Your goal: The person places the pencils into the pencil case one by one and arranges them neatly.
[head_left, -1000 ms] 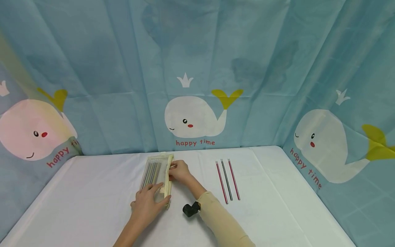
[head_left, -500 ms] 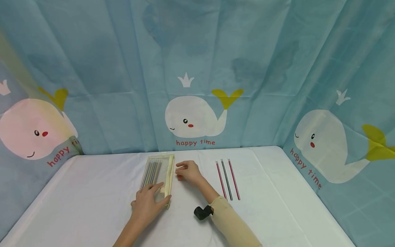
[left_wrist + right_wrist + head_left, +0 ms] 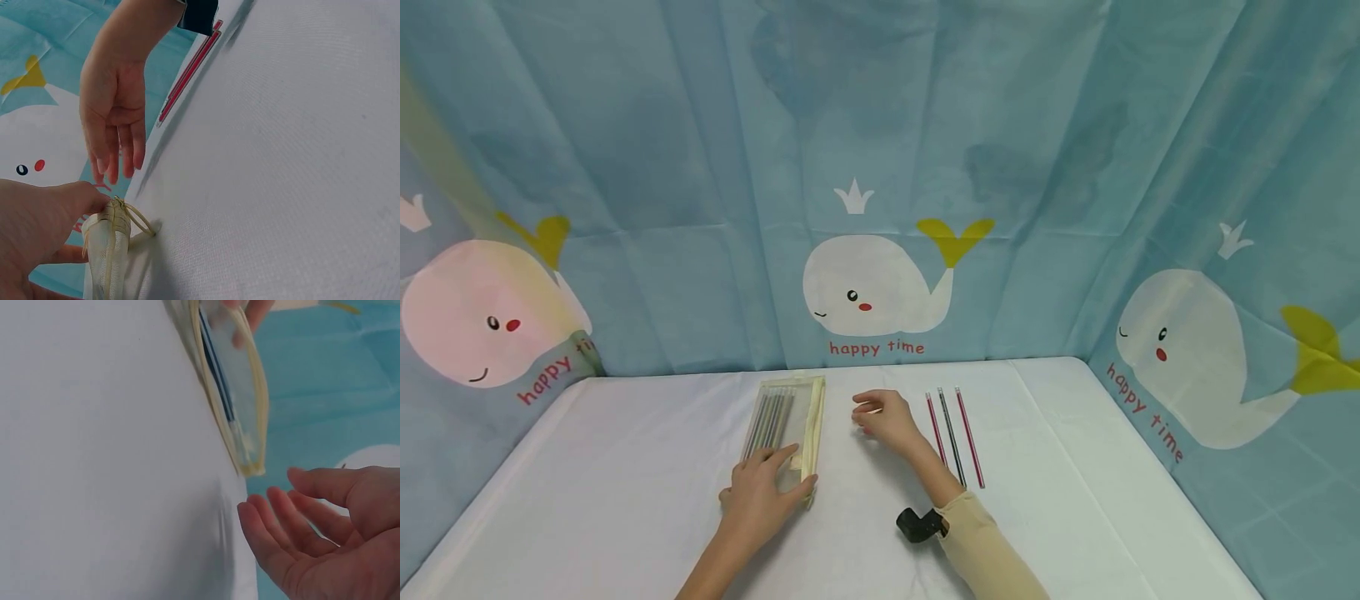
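A see-through pencil pouch (image 3: 802, 417) with cream trim lies on the white table, several pencils (image 3: 768, 421) inside it. My left hand (image 3: 758, 493) holds the pouch at its near end, thumb by the zipper edge. The right wrist view shows the pouch's mouth (image 3: 262, 394) parted along that edge, with pencil ends inside. To the right of the pouch, my right hand (image 3: 887, 421) hovers with loosely bent fingers and nothing in them. Beyond it lie three loose pencils: a red one (image 3: 934, 421), a dark green one (image 3: 951, 433) and another red one (image 3: 970, 437).
A white cloth (image 3: 1075, 500) covers the table. Blue curtains (image 3: 1037, 275) printed with whales enclose the back and both sides. A black wrist camera (image 3: 917, 526) sticks out from my right wrist, beside the beige sleeve (image 3: 988, 546).
My right hand has let go of the pouch's zipper edge and moved right, toward the loose pencils. The left hand keeps its place on the pouch.
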Motion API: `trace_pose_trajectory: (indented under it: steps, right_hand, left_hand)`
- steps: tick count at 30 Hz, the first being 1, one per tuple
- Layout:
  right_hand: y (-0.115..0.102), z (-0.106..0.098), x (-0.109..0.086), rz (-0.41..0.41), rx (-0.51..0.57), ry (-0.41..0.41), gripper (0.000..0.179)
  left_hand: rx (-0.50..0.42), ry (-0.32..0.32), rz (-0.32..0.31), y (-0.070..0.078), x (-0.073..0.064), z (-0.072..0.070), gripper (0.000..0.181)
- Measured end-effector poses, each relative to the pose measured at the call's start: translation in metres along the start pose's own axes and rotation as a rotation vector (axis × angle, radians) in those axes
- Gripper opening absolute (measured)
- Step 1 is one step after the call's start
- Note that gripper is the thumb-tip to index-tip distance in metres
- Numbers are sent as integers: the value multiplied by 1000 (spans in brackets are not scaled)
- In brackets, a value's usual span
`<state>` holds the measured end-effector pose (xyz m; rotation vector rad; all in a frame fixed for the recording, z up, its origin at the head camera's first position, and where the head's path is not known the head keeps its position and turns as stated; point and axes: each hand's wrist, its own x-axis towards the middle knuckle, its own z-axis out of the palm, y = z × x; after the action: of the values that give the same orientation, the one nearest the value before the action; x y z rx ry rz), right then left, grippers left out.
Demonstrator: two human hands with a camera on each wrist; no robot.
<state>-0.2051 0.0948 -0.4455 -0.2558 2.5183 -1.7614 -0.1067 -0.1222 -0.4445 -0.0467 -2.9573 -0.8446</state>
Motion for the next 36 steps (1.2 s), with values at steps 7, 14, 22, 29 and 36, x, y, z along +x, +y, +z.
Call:
trace_pose_trajectory:
  steps: [7, 14, 22, 29, 36]
  right_hand:
    - [2, -18, -11, -14, -55, 39, 33]
    - [7, -34, -16, -22, -117, 97, 35]
    - [11, -52, -20, -3, -173, 171, 39]
    - [12, -65, -20, 25, -204, 244, 40]
    - [15, -71, -20, 68, -230, 275, 42]
  left_hand:
    - [-5, 4, 7, 0, -1, 0, 60]
    - [-17, 5, 12, -1, -1, 0, 60]
    - [-18, 10, 10, 0, 1, 3, 60]
    - [-25, 2, 0, 0, 1, 2, 60]
    - [-16, -2, -3, 0, 0, 0, 59]
